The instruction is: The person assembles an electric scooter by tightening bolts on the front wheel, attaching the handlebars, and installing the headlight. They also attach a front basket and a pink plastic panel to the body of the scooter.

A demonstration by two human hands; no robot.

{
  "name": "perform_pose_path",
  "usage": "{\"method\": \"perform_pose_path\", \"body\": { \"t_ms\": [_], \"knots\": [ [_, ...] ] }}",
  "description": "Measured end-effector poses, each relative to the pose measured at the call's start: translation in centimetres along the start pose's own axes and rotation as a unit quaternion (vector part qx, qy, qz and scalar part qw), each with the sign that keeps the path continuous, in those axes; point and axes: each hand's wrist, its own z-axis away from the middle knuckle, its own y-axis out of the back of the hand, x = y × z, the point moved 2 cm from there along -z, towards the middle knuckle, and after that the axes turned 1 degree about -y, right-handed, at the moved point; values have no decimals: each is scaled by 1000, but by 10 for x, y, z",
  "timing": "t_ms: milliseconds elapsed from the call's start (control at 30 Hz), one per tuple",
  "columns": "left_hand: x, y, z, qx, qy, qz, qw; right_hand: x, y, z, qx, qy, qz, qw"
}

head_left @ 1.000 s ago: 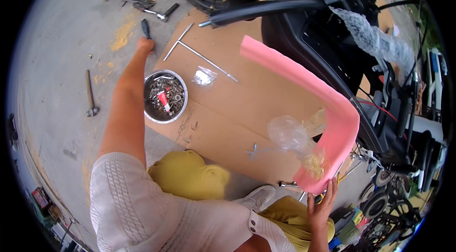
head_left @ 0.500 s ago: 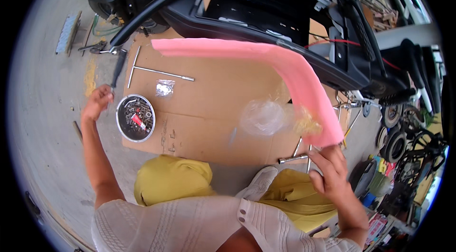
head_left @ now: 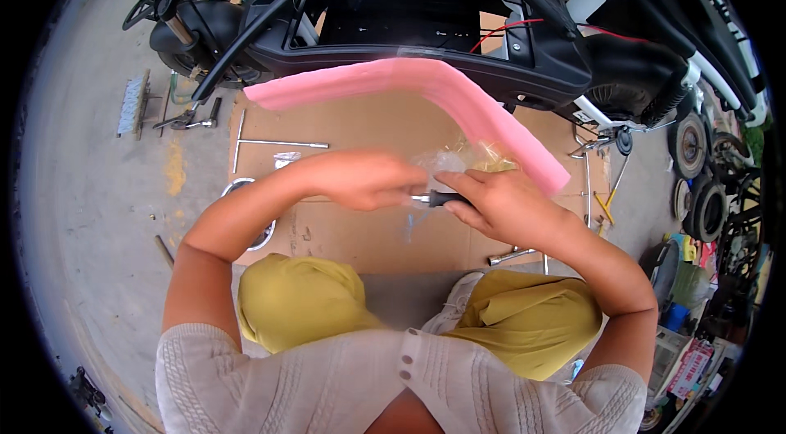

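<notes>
In front of my knees, both hands meet at a screwdriver (head_left: 447, 198) with a black handle and a bright metal shaft. My right hand (head_left: 516, 203) is closed on the handle. Fingers of my left hand (head_left: 372, 180) are closed around the shaft end, hiding its tip. Beyond them a long, bent pink strip (head_left: 393, 78) leans by the black vehicle frame (head_left: 327, 65), its near end just past my right wrist. Crumpled clear plastic (head_left: 442, 162) lies behind my fingers. My left forearm partly covers a metal bowl (head_left: 266, 237).
Cardboard (head_left: 360, 241) covers the ground. On it are a T-handle wrench (head_left: 282, 143), a small clear packet (head_left: 286, 159) and a socket wrench (head_left: 512, 256). A ratchet (head_left: 209, 116) rests on the concrete at left. Tyres (head_left: 706, 201) stand at the right.
My left hand has come right from beside the bowl with a dark-handled tool. My right hand has left the pink strip's near end and moved inward. The view has shifted.
</notes>
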Motion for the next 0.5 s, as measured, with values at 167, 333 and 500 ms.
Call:
{"method": "perform_pose_path", "body": {
  "t_ms": [167,333,500],
  "knots": [
    [2,-3,-17,163,28,-22,986,28,-16,23,43,-3,-68,997],
    [-37,39,0,509,66,-303,803,53,6,17,213,-20,-56,975],
    [-37,29,-9,519,97,-379,760,56,17,17,248,-92,-93,960]
  ]
}}
